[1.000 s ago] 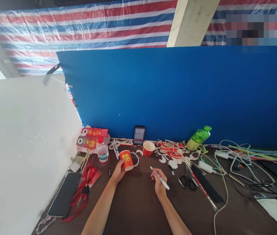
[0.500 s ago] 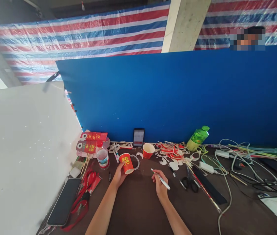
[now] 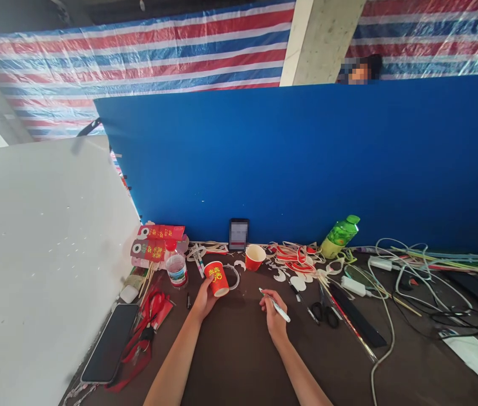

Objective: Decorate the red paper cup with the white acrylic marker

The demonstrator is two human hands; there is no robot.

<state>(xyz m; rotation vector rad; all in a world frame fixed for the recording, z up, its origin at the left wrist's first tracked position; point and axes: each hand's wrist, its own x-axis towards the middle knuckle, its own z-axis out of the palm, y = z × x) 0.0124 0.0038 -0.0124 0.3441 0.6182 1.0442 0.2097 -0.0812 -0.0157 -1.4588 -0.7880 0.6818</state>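
My left hand (image 3: 205, 300) is closed around a red paper cup (image 3: 216, 278) with yellow characters on its side. The cup is tilted, its mouth turned down and toward me. My right hand (image 3: 274, 313) grips a white marker (image 3: 280, 310) like a pen, its tip pointing up and left, apart from the cup. Behind the held cup lies a roll of clear tape (image 3: 233, 277), partly hidden by it. A second red paper cup (image 3: 255, 257) stands upright farther back, between my hands.
Left are a water bottle (image 3: 176, 265), a smartphone (image 3: 111, 343) and a red lanyard (image 3: 151, 310). Paper scraps (image 3: 296, 256) lie at the back below a blue partition (image 3: 306, 163). Right are black scissors (image 3: 326, 313), a green bottle (image 3: 340, 237) and tangled cables (image 3: 408, 276).
The view has shifted slightly. Both hands keep nearly the same pose, with the cup and marker still held. Behind the partition, a person's head has moved left.
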